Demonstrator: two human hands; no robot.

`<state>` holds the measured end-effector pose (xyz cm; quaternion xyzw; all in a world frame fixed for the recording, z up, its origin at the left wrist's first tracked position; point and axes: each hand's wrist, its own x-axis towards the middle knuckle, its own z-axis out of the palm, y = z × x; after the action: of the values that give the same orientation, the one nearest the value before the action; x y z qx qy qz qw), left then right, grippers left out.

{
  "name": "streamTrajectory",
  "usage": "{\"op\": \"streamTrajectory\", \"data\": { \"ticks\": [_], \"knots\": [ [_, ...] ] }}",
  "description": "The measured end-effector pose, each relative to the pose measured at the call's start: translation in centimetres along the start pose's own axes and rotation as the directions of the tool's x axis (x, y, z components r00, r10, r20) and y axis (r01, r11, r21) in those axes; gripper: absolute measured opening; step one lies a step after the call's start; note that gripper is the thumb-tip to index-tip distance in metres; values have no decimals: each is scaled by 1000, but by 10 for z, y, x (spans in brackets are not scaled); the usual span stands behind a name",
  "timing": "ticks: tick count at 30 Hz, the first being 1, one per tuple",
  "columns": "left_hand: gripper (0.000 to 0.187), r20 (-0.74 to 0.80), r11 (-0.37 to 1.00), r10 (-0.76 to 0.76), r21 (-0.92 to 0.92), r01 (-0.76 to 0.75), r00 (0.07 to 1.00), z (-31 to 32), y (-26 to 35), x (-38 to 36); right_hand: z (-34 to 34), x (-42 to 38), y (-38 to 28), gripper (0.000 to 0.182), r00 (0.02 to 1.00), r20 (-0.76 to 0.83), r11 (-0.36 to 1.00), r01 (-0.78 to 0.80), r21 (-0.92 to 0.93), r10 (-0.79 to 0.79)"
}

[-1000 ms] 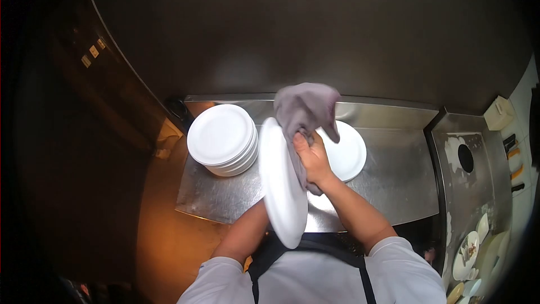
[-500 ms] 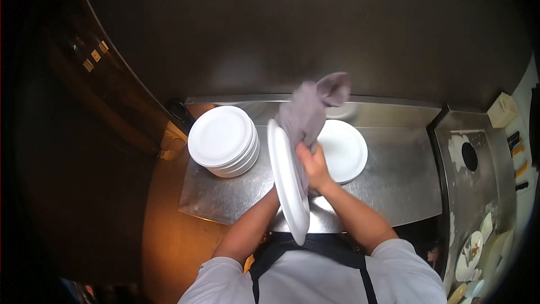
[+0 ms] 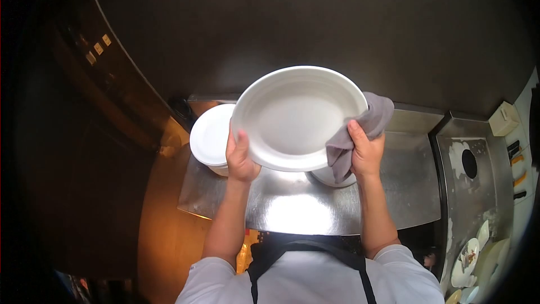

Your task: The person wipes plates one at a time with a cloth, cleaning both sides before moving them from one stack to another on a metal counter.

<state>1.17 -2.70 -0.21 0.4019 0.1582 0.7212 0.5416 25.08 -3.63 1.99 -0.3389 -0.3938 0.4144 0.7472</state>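
A white oval plate (image 3: 298, 115) is held up over the steel counter, its face turned toward me. My left hand (image 3: 241, 157) grips its left rim, thumb on the front. On the right rim, my right hand (image 3: 367, 149) is closed around a grey cloth (image 3: 378, 115) and the plate edge together. The cloth hangs over both sides of the rim there. Behind the held plate, a stack of white plates (image 3: 211, 135) stands at the left. Another white plate or pile (image 3: 333, 178) lies on the counter, mostly hidden below the held one.
The steel counter (image 3: 399, 191) runs along a dark wall (image 3: 225, 28). At the right is a steel surface with a round dark hole (image 3: 469, 160). Knives (image 3: 517, 160) hang on the far right wall. Used dishes (image 3: 466, 262) stand at the lower right.
The plate has turned from edge-on to facing me and risen. My hands have moved apart to its two sides. The cloth has shifted right and down with my right hand.
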Motion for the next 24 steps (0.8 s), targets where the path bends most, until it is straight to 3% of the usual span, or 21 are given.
{"op": "streamTrajectory", "data": {
  "ticks": [2, 3, 4, 6, 8, 10, 13, 16, 17, 19, 24],
  "knots": [
    [45, 28, 991, -115, 75, 112, 993, -4, 8, 3, 10, -5, 12, 36, 989, -85, 987, -110, 115, 120],
    [45, -30, 995, -77, 65, 78, 997, 0, 7, 5, 18, -11, 17, 38, 969, -137, 964, -176, 200, 205],
    [45, -163, 998, -20, 49, 29, 986, 5, -2, 4, 27, -18, 24, 40, 939, -182, 929, -234, 287, 293],
    [44, -418, 997, 78, 34, -70, 905, 12, -23, -1, 45, -51, 50, 46, 914, -54, 884, -372, 285, 402],
    [44, -498, 997, 71, 4, -79, 864, 11, -20, -1, 43, -83, 73, 52, 869, 213, 889, -405, -212, 446],
    [45, -546, 997, 82, 34, -75, 834, -2, -7, -2, 51, -117, 79, 52, 841, 447, 942, -195, -274, 304],
    [43, -588, 969, 219, 223, -105, 778, -37, 19, -8, 46, -124, 69, 46, 726, 511, 886, -343, -312, 460],
    [42, -677, 963, 241, 255, -86, 695, -76, 36, -26, 35, -103, 71, 36, 785, 477, 919, -333, -212, 394],
    [42, -697, 966, 238, 243, -89, 677, -86, 39, -35, 28, -97, 69, 31, 751, 467, 884, -410, -223, 466],
    [43, -745, 971, 226, 226, -82, 627, -99, 42, -47, 24, -94, 65, 30, 789, 418, 892, -416, -176, 450],
    [47, -760, 962, 255, 263, -76, 598, -109, 40, -60, 24, -94, 62, 33, 788, 387, 871, -481, -99, 480]
  ]
}}
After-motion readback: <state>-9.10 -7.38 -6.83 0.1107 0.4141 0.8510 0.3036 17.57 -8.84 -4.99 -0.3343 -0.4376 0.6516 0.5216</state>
